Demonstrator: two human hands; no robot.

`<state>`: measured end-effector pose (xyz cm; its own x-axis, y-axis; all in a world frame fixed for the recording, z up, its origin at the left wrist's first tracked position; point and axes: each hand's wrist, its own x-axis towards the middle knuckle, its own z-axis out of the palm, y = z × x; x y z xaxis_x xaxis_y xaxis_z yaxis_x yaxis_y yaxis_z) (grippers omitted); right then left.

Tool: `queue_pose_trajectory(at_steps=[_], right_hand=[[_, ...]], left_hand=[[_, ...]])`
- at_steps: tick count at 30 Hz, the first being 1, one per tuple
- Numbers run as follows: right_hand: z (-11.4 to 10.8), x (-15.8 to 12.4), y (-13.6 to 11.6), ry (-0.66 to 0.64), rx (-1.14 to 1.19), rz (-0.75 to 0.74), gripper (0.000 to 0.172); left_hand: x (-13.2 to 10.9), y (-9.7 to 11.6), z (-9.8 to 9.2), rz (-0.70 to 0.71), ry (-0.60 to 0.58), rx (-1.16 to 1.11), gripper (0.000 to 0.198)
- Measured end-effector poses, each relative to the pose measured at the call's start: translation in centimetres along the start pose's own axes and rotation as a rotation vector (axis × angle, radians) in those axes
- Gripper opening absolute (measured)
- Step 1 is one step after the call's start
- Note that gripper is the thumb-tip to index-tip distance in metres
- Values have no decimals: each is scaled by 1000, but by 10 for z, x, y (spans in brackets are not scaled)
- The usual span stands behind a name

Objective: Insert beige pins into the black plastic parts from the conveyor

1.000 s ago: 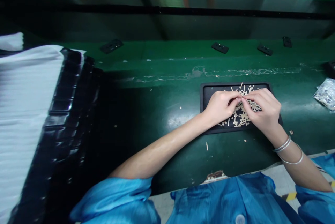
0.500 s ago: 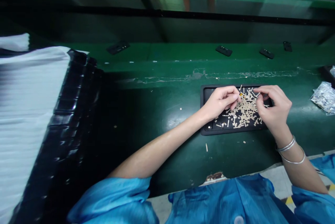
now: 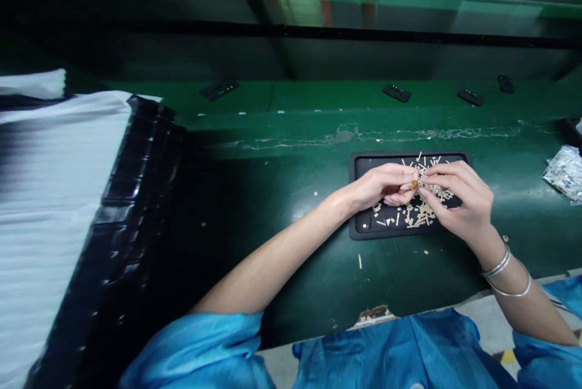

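Over a black tray strewn with small pale strips, both my hands meet. My left hand is closed in a pinch on a small yellow-orange piece, too small to name more exactly. From the right, my right hand reaches to the same piece, its thumb and fingertips bent close around it. Whether the right fingertips grip the piece or a tiny strip at its edge, I cannot make out.
Stacked black trays with white sheets stand at the left. Several flat black parts lie along the back of the green table. A clear bag of small parts lies at the right. Stray pale bits dot the tabletop.
My right hand has moved left and slightly down, bringing its fingertips to the yellow-orange piece. My left hand has turned a little, so more of the piece shows.
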<state>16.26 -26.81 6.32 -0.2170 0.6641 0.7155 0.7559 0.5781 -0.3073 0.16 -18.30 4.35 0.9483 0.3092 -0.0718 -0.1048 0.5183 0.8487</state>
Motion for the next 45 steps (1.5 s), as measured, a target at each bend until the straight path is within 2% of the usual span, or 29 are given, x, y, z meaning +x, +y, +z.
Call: queue_pose_trajectory(at_steps=[4,9,24,27,30,33,35,38,40,41,43,45], right_hand=[[2,-1,-2,-4,6,-22,21],[1,-1,-3,-20,-16,-54,20],[1,0,-5,-55,25,-13,17],[-1,1,-9,-35,117,118,14],[-3,0,-9,15,302,379,11],[-3,-2,-3,102,513,645,6],[-1,-3,2,176,652,768,5],[1,-2,5,262,808,875,10],[1,0,3,291,872,920,11],[1,1,1,302,897,932,11],[0,2,-2,309,932,940,11],[0,1,-5,284,953,949,11]], left_hand=[[0,0,0,-26,-17,37,30],[1,-2,1,-18,24,79,32],[-1,1,2,-30,14,91,32],[0,1,3,-17,51,94,34],[1,-1,3,76,160,153,36],[1,-2,8,203,293,426,34],[-2,0,15,236,313,686,28],[-6,14,27,194,259,938,6],[-4,31,29,166,244,994,21],[1,41,27,170,258,1018,21],[18,59,14,208,343,1103,6],[44,70,-7,241,503,1236,11]])
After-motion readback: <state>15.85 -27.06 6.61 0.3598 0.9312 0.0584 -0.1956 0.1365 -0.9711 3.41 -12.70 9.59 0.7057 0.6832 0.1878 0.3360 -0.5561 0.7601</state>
